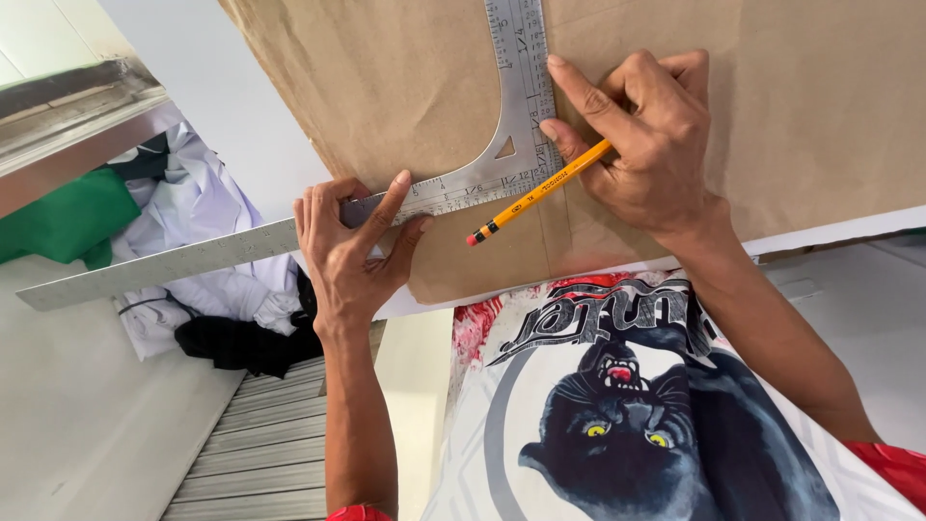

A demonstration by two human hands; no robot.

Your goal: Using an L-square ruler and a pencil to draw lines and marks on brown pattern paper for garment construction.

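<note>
A sheet of brown pattern paper (405, 87) lies on a white table (231, 106). On it rests a metal L-shaped square ruler (521, 87) with a curved inner corner; its long arm reaches left past the table's edge. My left hand (352, 246) presses down on that long arm near the paper's edge, fingers spread. My right hand (646, 135) grips a yellow pencil (535, 193) with a red eraser end, its tip hidden under my fingers at the ruler's short arm.
Below the table's edge are piled white, green (68, 217) and black (241, 342) garments. A ribbed grey surface (265, 444) lies lower down. My printed shirt with a black panther (627, 415) fills the bottom right.
</note>
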